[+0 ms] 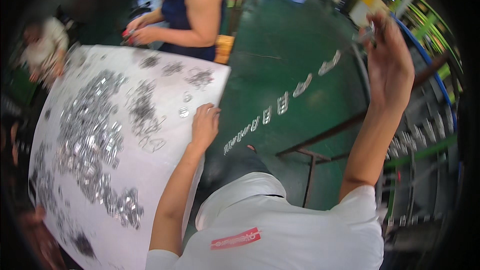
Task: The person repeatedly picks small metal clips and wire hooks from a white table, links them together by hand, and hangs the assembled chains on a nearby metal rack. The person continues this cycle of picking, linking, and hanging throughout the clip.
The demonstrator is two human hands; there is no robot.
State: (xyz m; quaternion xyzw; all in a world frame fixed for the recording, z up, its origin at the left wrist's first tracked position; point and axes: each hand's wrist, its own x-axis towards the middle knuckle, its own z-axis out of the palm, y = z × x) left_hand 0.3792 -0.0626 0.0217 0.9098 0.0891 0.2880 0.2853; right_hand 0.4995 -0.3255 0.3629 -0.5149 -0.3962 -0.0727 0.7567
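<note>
My right hand (386, 55) is raised at the upper right, fingers closed on the top end of a strand of small shiny metal pieces (283, 103). The strand slants down to the left through the air, its lower end beside the table's right edge; what links the pieces is too thin to make out. My left hand (205, 126) rests on the right edge of the white-topped table (172, 170), fingers loosely spread, nothing visible in them. Just beyond it lie a couple of small metal pieces (184, 112).
A large spread of shiny metal pieces (90, 130) and piles of dark wire-like loops (142, 105) cover much of the table. A co-worker in dark blue (192, 15) stands at its far side; another person (45, 50) is at far left. A brown metal rail (325, 132) stands at right.
</note>
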